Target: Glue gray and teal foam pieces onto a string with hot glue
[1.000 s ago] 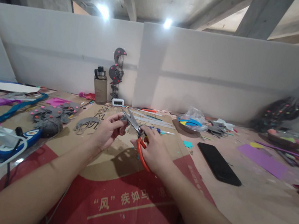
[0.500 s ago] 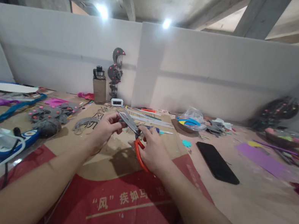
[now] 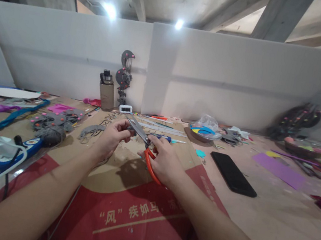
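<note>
My right hand (image 3: 165, 162) is closed round the orange handles of a pair of scissors (image 3: 142, 136), whose steel blades point up and to the left. My left hand (image 3: 112, 138) pinches a small grey piece (image 3: 130, 128) at the blades; the piece is too small to make out further. Both hands hover above a brown and red cardboard sheet (image 3: 120, 208) that covers the table in front of me.
A black phone (image 3: 233, 174) lies to the right. A brown bottle (image 3: 106, 91) and a grey hanging ornament (image 3: 124, 76) stand at the white back wall. Grey felt shapes (image 3: 53, 126), a glue gun (image 3: 15, 150) with white cable and coloured scraps lie left; a purple sheet (image 3: 283, 170) lies right.
The scissor blades have closed compared with a second ago. Both hands have stayed in nearly the same place.
</note>
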The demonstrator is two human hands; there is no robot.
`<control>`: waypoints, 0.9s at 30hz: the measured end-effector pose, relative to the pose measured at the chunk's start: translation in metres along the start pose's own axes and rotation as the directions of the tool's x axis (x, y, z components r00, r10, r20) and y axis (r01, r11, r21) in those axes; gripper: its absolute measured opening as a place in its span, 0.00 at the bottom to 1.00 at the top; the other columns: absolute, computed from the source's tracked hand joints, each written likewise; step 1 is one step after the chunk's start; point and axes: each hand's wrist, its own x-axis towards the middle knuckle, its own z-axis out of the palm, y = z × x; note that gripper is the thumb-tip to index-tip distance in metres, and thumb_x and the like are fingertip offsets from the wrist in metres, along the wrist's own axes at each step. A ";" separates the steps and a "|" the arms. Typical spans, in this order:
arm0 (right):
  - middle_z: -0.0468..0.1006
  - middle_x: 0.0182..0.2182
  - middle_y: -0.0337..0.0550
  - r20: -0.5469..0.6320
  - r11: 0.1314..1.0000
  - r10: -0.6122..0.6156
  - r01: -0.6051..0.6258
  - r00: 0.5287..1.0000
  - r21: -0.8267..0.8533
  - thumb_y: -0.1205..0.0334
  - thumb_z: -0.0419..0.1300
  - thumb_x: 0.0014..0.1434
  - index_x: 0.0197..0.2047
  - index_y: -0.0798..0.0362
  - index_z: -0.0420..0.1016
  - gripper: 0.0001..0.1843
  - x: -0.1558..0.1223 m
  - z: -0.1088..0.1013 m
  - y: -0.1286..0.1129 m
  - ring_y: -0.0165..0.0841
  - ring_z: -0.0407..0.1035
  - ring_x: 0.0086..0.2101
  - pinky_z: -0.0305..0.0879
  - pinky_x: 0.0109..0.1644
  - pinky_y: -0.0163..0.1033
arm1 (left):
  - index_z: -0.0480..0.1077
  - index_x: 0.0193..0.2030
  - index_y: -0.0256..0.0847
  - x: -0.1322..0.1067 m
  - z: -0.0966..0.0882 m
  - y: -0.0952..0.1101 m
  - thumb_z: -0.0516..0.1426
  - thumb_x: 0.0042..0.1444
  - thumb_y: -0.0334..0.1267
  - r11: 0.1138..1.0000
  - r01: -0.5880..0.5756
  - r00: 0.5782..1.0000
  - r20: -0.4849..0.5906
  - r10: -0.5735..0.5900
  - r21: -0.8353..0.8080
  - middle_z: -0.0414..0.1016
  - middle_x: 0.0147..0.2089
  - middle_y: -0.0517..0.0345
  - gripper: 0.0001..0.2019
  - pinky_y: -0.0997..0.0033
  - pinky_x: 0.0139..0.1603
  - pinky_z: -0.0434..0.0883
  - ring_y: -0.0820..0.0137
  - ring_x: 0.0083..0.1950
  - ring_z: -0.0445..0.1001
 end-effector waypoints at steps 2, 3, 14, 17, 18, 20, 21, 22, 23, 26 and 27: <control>0.65 0.34 0.41 -0.003 1.000 -0.004 0.004 1.000 -0.004 0.47 0.58 0.55 0.54 0.46 0.66 0.25 0.000 0.000 0.000 0.29 0.62 0.29 0.60 0.35 0.35 | 0.71 0.33 0.38 0.000 -0.001 0.000 0.58 0.44 0.29 1.000 -0.006 1.000 0.007 0.006 0.007 0.68 0.29 0.62 0.07 0.77 0.25 0.60 0.79 0.25 0.62; 0.65 0.34 0.41 -0.002 1.000 -0.005 0.005 1.000 -0.007 0.47 0.58 0.55 0.54 0.46 0.66 0.25 0.000 0.000 0.000 0.29 0.61 0.29 0.60 0.35 0.35 | 0.71 0.33 0.38 0.000 -0.001 -0.001 0.58 0.44 0.29 1.000 -0.008 1.000 0.010 0.008 0.012 0.68 0.29 0.62 0.07 0.77 0.25 0.60 0.79 0.25 0.62; 0.68 0.33 0.41 0.006 1.000 0.009 -0.009 1.000 -0.028 0.46 0.57 0.55 0.53 0.45 0.67 0.24 -0.001 0.000 -0.001 0.30 0.63 0.29 0.61 0.35 0.35 | 0.71 0.30 0.38 0.000 -0.001 0.002 0.59 0.42 0.30 1.000 0.025 0.999 -0.022 -0.025 -0.003 0.66 0.27 0.63 0.05 0.77 0.25 0.59 0.79 0.24 0.61; 0.71 0.35 0.44 -0.010 1.000 -0.002 0.002 1.000 0.001 0.47 0.58 0.54 0.52 0.47 0.68 0.24 0.000 0.000 -0.002 0.33 0.66 0.33 0.63 0.39 0.37 | 0.69 0.28 0.37 0.000 -0.001 0.004 0.59 0.42 0.31 0.997 0.057 0.997 -0.058 -0.060 -0.047 0.65 0.24 0.65 0.04 0.77 0.25 0.59 0.80 0.23 0.60; 0.72 0.36 0.44 -0.018 1.000 -0.009 0.009 1.000 0.020 0.48 0.58 0.54 0.52 0.49 0.69 0.24 0.000 0.001 -0.002 0.34 0.67 0.34 0.63 0.41 0.38 | 0.69 0.28 0.37 0.000 -0.002 0.004 0.60 0.43 0.31 0.996 0.062 0.996 -0.066 -0.067 -0.069 0.64 0.24 0.65 0.04 0.77 0.25 0.59 0.80 0.23 0.61; 0.74 0.37 0.45 -0.022 0.997 -0.018 0.020 1.000 0.074 0.50 0.58 0.54 0.50 0.50 0.70 0.22 0.002 0.002 -0.001 0.35 0.68 0.37 0.63 0.43 0.39 | 0.69 0.28 0.37 0.000 -0.002 0.005 0.60 0.43 0.32 0.991 0.071 0.994 -0.072 -0.079 -0.118 0.67 0.26 0.64 0.05 0.77 0.26 0.61 0.79 0.25 0.64; 0.75 0.37 0.45 -0.019 0.994 -0.019 0.021 1.000 0.107 0.51 0.58 0.54 0.49 0.50 0.71 0.20 0.003 0.002 0.000 0.35 0.69 0.37 0.63 0.43 0.39 | 0.69 0.29 0.37 0.000 -0.002 0.006 0.60 0.44 0.33 0.987 0.080 0.994 -0.069 -0.091 -0.139 0.69 0.27 0.62 0.05 0.77 0.27 0.62 0.77 0.26 0.67; 0.75 0.37 0.44 -0.014 0.990 -0.017 0.019 1.000 0.140 0.52 0.58 0.54 0.47 0.50 0.71 0.19 0.003 0.002 0.000 0.34 0.69 0.37 0.63 0.43 0.38 | 0.68 0.30 0.37 0.000 -0.003 0.007 0.60 0.44 0.34 0.984 0.094 0.993 -0.063 -0.104 -0.152 0.71 0.29 0.60 0.06 0.76 0.27 0.63 0.76 0.28 0.69; 0.75 0.37 0.43 -0.007 0.985 -0.013 0.014 1.000 0.172 0.52 0.58 0.54 0.46 0.50 0.71 0.18 0.004 0.003 0.001 0.34 0.69 0.37 0.63 0.43 0.37 | 0.68 0.31 0.37 0.000 -0.003 0.007 0.60 0.45 0.35 0.981 0.108 0.991 -0.059 -0.119 -0.158 0.72 0.30 0.58 0.07 0.76 0.26 0.63 0.75 0.28 0.70; 0.75 0.36 0.41 0.011 0.973 -0.006 0.004 1.000 0.229 0.54 0.57 0.56 0.47 0.50 0.71 0.17 0.006 0.003 0.004 0.33 0.69 0.36 0.63 0.42 0.37 | 0.66 0.30 0.37 -0.001 -0.002 0.008 0.59 0.47 0.36 0.981 0.123 0.989 -0.061 -0.133 -0.150 0.72 0.27 0.59 0.07 0.77 0.23 0.60 0.77 0.23 0.67; 0.75 0.37 0.41 0.009 0.973 -0.008 0.005 1.000 0.230 0.54 0.56 0.56 0.48 0.50 0.70 0.18 0.007 0.003 0.005 0.33 0.68 0.37 0.63 0.43 0.37 | 0.65 0.29 0.37 -0.001 -0.002 0.008 0.59 0.47 0.36 0.982 0.116 0.990 -0.066 -0.127 -0.148 0.71 0.26 0.60 0.07 0.77 0.23 0.59 0.78 0.22 0.65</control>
